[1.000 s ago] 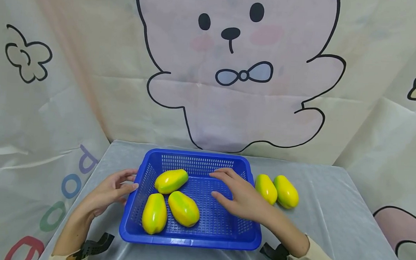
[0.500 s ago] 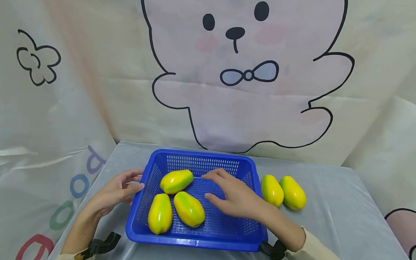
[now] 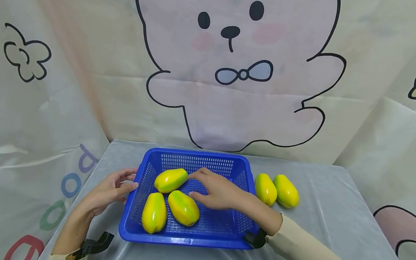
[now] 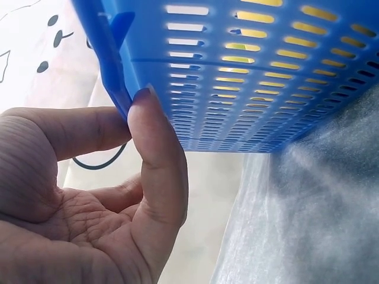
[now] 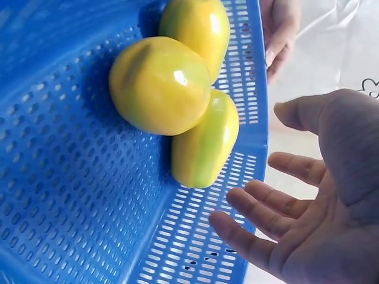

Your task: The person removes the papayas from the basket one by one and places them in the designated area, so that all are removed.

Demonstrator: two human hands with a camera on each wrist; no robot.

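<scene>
A blue plastic basket (image 3: 188, 241) with perforated walls stands on the table and holds three yellow-green papayas. One papaya (image 3: 171, 180) lies at the back left, another papaya (image 3: 154, 213) at the front left, and a third papaya (image 3: 184, 208) beside it. At the basket's left rim, my left hand (image 3: 107, 191) pinches the edge between thumb and finger, as the left wrist view shows. Above the basket's interior hovers my right hand (image 3: 219, 191), palm down with spread, slightly bent fingers (image 5: 290, 168). It holds nothing, and its fingertips are close to the back and right papayas.
Two more papayas (image 3: 265, 189) lie side by side on the table just right of the basket. A grey cloth (image 3: 330, 215) covers the table. Behind it hangs a curtain (image 3: 363, 126) printed with a cartoon bear.
My right hand has moved left across the basket, nearer the papayas inside. The left hand has kept its grip on the rim, and the papayas lie where they were.
</scene>
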